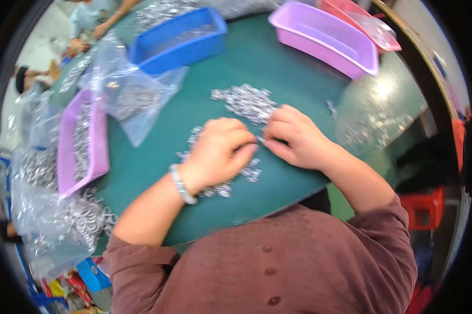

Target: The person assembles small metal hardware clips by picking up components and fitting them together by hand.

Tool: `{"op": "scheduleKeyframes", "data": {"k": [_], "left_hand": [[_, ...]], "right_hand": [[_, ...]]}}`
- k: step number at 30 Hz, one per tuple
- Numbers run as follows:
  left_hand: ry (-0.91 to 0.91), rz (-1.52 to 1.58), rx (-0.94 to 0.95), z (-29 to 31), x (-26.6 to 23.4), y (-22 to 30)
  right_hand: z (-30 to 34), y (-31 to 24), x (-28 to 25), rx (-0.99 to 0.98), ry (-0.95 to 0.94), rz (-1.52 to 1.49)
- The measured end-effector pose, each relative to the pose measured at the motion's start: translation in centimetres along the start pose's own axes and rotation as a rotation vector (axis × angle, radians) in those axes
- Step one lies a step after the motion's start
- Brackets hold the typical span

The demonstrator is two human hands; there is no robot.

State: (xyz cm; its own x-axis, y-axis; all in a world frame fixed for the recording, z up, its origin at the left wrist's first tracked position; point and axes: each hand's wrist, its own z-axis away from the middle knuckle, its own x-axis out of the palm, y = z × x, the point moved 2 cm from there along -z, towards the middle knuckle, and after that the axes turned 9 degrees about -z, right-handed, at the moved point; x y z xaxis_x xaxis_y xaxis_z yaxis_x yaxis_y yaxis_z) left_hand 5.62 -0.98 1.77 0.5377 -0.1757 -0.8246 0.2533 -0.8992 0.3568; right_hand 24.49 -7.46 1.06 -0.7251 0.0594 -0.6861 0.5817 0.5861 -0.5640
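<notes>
Both my hands meet over the green tabletop, thumbs and fingers pinched together. Between their fingertips shows a small silver metal part (260, 139), too small to tell its kind. My left hand (220, 149), with a pale bracelet at the wrist, is closed at one end of it. On the other side my right hand (298, 138) is closed on it too. Just beyond the fingers lies a heap of small silver metal parts (246, 102). More loose silver parts (251, 171) are scattered under and around my left hand, which partly hides them.
A blue basket (181, 52) and a pink basket (325, 39) stand at the far side. To the left are a purple basket (100, 152) of metal parts, plastic bags (136, 104) and metal rings (87, 217). A red stool (424, 209) is at right. Another person (92, 21) sits far left.
</notes>
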Motion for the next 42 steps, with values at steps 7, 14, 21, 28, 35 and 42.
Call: {"op": "scheduleKeyframes", "data": {"k": [7,14,21,28,35,42], "left_hand": [[0.082,0.163,0.014,0.1,1.3,0.7],[0.127,0.179,-0.044,0.4,1.2,0.3],[0.156,0.14,-0.025,0.3,1.5,0.4],[0.161,0.11,0.023,0.3,1.4,0.7],[0.118,0.115,0.027,0.4,1.5,0.8],[0.117,0.124,0.0,0.4,1.5,0.6]], "right_hand": [[0.8,-1.2,-0.5,-0.079,0.062,-0.057],[0.5,-1.7,-0.3,-0.085,0.063,-0.137],[0.5,-1.3,-0.3,-0.018,0.127,-0.15],[0.4,-1.5,-0.3,-0.041,0.09,-0.114],[0.6,-1.5,-0.4,-0.025,0.123,-0.136],[0.6,-1.4,-0.5,-0.015,0.103,-0.181]]}}
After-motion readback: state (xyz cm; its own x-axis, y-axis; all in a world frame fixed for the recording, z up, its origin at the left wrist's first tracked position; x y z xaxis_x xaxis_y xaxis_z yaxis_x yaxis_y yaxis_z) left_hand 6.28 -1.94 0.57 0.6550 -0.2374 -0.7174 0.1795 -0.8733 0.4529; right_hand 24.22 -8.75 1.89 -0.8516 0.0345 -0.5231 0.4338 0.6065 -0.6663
